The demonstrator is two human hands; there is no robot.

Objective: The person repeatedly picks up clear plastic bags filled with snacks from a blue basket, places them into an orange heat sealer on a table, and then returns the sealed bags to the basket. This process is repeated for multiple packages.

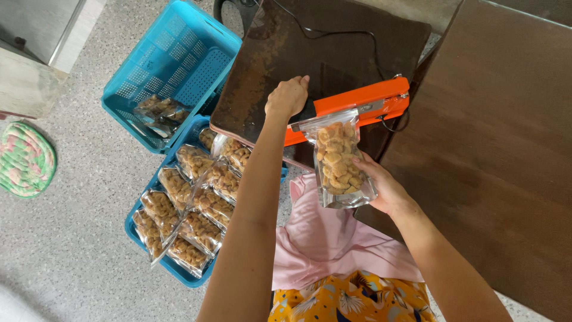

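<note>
Left hand (287,95) is pressing down, curled over the orange sealer (357,107) handle; right hand (378,186) is cradling a clear snack pouch (336,158), golden-brown pieces inside, its top lying under the sealer's bar.

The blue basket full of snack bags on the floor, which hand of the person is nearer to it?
Left. The left hand presses the orange sealer on the table, above the blue basket. The right hand holds the clear snack bag, farther from the basket.
</note>
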